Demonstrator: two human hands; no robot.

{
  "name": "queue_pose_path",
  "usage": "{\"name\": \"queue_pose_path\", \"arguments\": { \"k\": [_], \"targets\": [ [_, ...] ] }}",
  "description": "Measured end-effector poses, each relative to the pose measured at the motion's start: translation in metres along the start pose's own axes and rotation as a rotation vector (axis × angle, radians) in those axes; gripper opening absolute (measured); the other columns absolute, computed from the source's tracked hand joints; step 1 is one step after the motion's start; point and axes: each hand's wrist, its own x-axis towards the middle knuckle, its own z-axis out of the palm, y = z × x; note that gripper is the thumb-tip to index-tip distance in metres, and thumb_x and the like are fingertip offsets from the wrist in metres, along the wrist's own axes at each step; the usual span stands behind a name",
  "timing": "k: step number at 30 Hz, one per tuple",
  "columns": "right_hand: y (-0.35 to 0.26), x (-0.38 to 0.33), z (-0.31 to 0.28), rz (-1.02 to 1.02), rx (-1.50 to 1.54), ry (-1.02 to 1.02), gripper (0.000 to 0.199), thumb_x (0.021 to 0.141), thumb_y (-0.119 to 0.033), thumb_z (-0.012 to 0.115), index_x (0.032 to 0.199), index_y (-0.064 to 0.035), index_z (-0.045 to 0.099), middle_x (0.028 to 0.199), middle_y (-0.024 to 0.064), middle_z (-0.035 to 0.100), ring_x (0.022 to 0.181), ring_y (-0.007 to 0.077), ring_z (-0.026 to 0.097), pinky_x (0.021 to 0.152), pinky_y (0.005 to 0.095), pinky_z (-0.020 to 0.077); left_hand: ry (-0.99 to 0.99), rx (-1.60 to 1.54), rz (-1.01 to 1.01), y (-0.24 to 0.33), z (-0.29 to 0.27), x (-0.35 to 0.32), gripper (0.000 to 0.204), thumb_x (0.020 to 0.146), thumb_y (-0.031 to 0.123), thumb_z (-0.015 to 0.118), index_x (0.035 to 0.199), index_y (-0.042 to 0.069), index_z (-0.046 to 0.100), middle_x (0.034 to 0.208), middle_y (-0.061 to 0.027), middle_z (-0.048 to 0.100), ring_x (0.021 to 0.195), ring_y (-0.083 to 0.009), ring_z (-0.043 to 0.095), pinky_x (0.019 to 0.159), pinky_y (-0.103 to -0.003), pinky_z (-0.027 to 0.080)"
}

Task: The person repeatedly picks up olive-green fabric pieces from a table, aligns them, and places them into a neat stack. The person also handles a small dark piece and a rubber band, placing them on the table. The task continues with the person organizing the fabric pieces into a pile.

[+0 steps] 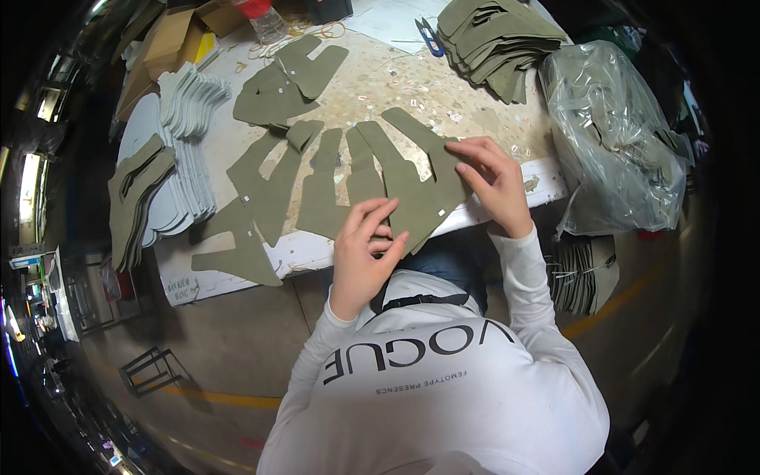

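Note:
In front of me, an olive cut fabric piece (419,202) with a small white sticker lies at the table's near edge, its lower tip overhanging. My left hand (362,257) touches its left edge, fingers half bent and thumb apart. At its upper right edge, my right hand (500,186) grips the fabric between thumb and bent fingers. More olive pieces (321,194) fan out to the left, several with white stickers. One forked olive piece (237,241) hangs partly over the near edge. Farther back lies another group of olive pieces (277,91).
Grey-white cut pieces (178,170) are stacked at left beside olive ones (138,198). A large olive stack (499,39) and blue-handled thread snips (430,38) lie at the back. A clear plastic bag (613,142) stands right. Small stickers dot the table (380,75); a stool (150,372) is below.

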Motion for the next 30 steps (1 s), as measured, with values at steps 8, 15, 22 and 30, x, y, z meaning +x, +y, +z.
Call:
{"name": "queue_pose_path", "arguments": {
  "k": [8,15,22,30],
  "targets": [
    [0.018,0.021,0.005,0.011,0.001,-0.022,0.03,0.084,0.0,0.065,0.112,-0.0054,0.07,0.106,0.0056,0.065,0.083,0.0124,0.062,0.072,0.024,0.0491,0.052,0.182,0.079,0.0,0.02,0.001,0.049,0.079,-0.001,0.074,0.126,-0.003,0.058,0.121,-0.0138,0.051,0.074,-0.0125,0.064,0.064,-0.025,0.06],
    [0.009,0.018,0.001,0.014,-0.118,-0.018,0.031,0.08,-0.002,0.07,0.11,-0.0065,0.07,0.1,0.0061,0.063,0.075,0.0151,0.063,0.066,0.0253,0.0494,0.047,0.261,0.1,0.008,0.021,0.0,0.047,0.078,0.001,0.075,0.123,-0.001,0.06,0.112,-0.012,0.05,0.068,-0.0144,0.062,0.061,-0.026,0.058],
    [-0.004,-0.002,-0.006,0.02,-0.458,0.171,0.032,0.071,-0.016,0.082,0.092,-0.0021,0.062,0.091,0.0096,0.055,0.08,0.0249,0.057,0.071,0.0349,0.0474,0.336,0.592,0.103,0.018,-0.052,0.003,0.04,0.075,0.011,0.08,0.11,0.004,0.061,0.103,-0.0098,0.057,0.077,-0.0187,0.063,0.066,-0.03,0.053],
    [-0.029,-0.019,0.019,0.258,-0.211,0.12,0.061,0.08,-0.013,0.074,0.135,-0.0078,0.047,0.065,0.0085,0.056,0.054,0.0233,0.055,0.053,0.0332,0.0444,0.219,0.627,-0.314,0.0,-0.087,0.003,0.039,0.07,0.022,0.084,0.096,0.002,0.065,0.069,-0.0055,0.059,0.062,-0.0164,0.058,0.06,-0.03,0.048]
  ]
}}
